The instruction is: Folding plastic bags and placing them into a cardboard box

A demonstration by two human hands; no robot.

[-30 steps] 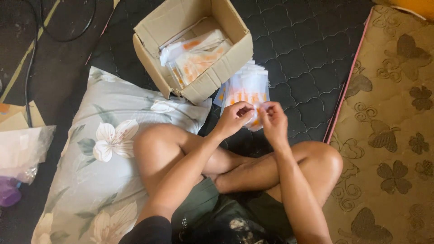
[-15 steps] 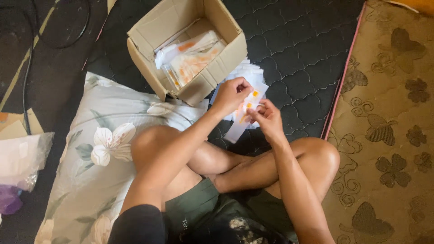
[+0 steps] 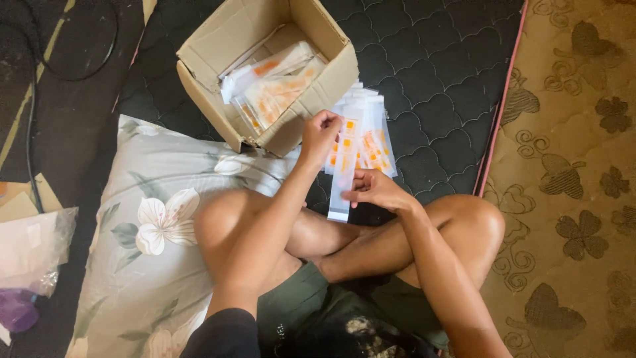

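Change: a second ago both hands met close together over the fanned stack of clear plastic sachets with orange labels (image 3: 371, 142); now they have drawn apart, and one long clear plastic sleeve with small orange squares (image 3: 343, 174) hangs lengthwise between them, lifted out of the pile
Meaning: judged from this, one sleeve has been separated from the rest and is being handled on its own, while the stack lies on the dark quilted mattress (image 3: 437, 73) behind it
Left hand (image 3: 320, 134): fingers curled and pressed together, thumb against fingertips, pinching the upper part of the sleeve
Right hand (image 3: 375, 187): thumb and forefinger closed on the sleeve's lower edge, the other fingers loosely bent; exact contact of the fingertips is partly hidden
Sleeve position: upright, in front of the stack, above the crossed legs, just right of the open brown cardboard box (image 3: 265, 69)
Box: holds more sachets of the same kind, lying flat
Nearby: a grey flower-printed pillow (image 3: 146, 219) under the left knee, a tan patterned mat (image 3: 570, 179) to the right, a crumpled clear plastic bag (image 3: 33, 248) at far left
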